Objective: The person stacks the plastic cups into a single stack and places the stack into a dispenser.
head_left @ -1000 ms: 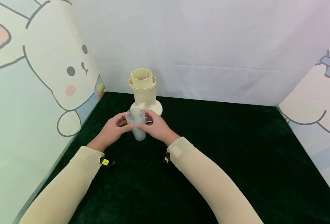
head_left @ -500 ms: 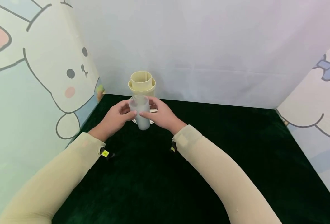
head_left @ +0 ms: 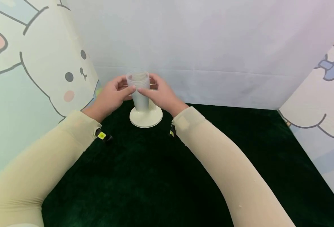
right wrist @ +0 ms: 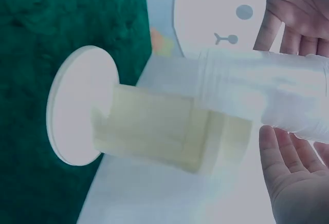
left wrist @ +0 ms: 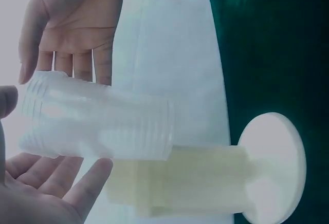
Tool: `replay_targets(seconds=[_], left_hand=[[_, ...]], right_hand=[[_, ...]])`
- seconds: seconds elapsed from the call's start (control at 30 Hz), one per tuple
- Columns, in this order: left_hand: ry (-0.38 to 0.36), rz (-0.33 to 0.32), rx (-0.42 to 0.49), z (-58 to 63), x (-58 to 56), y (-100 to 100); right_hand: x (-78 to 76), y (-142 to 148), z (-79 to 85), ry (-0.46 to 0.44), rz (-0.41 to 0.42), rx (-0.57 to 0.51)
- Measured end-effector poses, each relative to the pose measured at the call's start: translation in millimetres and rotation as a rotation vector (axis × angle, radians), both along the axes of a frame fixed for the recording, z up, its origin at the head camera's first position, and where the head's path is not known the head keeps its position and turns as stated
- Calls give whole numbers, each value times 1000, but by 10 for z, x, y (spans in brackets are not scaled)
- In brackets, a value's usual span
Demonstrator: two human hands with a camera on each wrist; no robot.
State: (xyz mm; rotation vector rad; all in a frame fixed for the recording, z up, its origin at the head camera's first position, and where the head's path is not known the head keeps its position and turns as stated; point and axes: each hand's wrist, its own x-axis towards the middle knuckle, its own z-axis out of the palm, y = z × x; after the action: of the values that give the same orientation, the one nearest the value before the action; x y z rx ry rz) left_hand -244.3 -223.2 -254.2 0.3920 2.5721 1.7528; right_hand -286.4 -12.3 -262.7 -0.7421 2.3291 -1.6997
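In the head view a stack of clear plastic cups [head_left: 141,97] is held upright between both hands. My left hand [head_left: 108,94] grips its left side near the rim, thumb in front and fingers behind. On the other side my right hand [head_left: 165,96] holds it the same way. A cream cup holder [right wrist: 149,126] with a round base [head_left: 146,119] stands behind the stack, its top hidden in the head view. Both wrist views show the lower end of the stack overlapping the holder's upper part, above the base.
Dark green cloth [head_left: 144,176] covers the table. A pale fabric wall [head_left: 212,47] rises close behind the holder, and a printed rabbit panel [head_left: 42,63] borders the left side. Another printed panel [head_left: 311,104] is on the right.
Both hands have lifted the cup stack and carried it away from the body, from in front of the holder's base to its upper part. The holder's top has become hidden; the grip looks unchanged.
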Motion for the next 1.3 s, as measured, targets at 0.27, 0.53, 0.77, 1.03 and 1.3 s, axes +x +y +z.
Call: replay_targets(seconds=[0.27, 0.53, 0.77, 1.03, 1.3], left_hand=[[68, 58, 11, 308, -115, 17], [105, 116, 76, 490, -319, 102], [99, 156, 51, 611, -481, 170], [107, 173, 66, 640, -608, 199], [120, 173, 5, 509, -643, 194]], right_hand=[[-82, -76, 304, 43, -62, -14], [-230, -113, 515, 67, -115, -16], [-385, -85, 649, 76, -137, 50], [-454, -86, 720, 38, -190, 8], [-489, -65, 614, 42, -182, 67]])
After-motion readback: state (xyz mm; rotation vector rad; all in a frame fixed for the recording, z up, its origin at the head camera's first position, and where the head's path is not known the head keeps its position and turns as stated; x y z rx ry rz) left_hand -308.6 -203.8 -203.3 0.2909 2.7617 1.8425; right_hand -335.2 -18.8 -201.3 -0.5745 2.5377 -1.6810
